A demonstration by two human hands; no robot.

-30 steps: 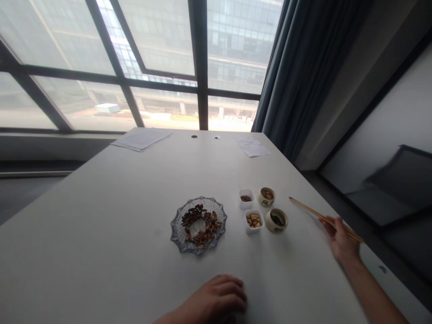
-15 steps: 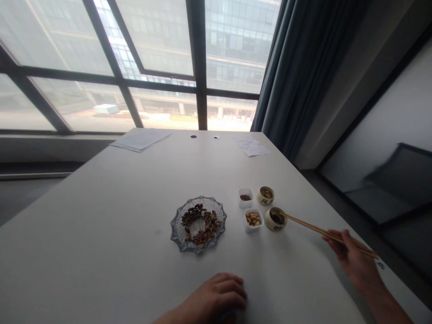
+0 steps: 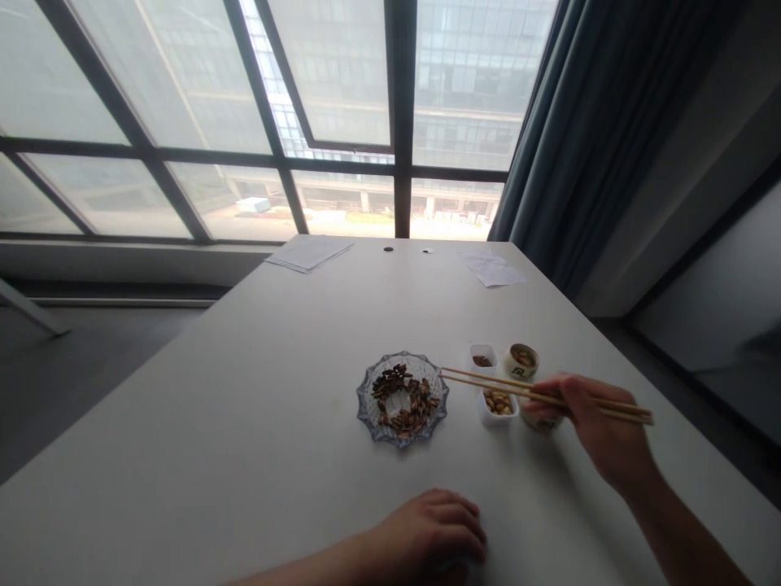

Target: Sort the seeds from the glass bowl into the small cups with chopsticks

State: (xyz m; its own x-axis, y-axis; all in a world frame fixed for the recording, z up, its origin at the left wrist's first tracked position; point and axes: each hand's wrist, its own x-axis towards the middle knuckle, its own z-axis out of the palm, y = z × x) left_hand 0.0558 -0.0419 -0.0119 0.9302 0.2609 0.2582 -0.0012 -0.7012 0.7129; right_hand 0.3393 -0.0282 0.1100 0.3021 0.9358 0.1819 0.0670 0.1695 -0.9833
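My right hand (image 3: pixel 595 431) grips a pair of wooden chopsticks (image 3: pixel 506 384), whose tips reach the right rim of a scalloped glass dish (image 3: pixel 372 419) holding mixed dark seeds and nuts. The chopsticks cross above a small white square cup of pale nuts (image 3: pixel 499 402). Behind stand another white cup (image 3: pixel 482 358) with dark bits and a round ceramic cup (image 3: pixel 522 358). A second round cup (image 3: pixel 540 422) is mostly hidden by my right hand. My left hand (image 3: pixel 436 533) rests on the white table (image 3: pixel 244 407) near its front edge, fingers curled under, nothing visible in it.
Sheets of paper (image 3: pixel 311 252) lie at the table's far left, and another sheet (image 3: pixel 493 270) at the far right. Two small holes (image 3: pixel 407 249) sit near the far edge. Large windows are behind; a dark curtain (image 3: pixel 586 146) hangs at the right.
My right hand lifted the chopsticks from the table's right edge and swung them left over the cups to the dish's rim. The camera view shifted left. My left hand stayed put.
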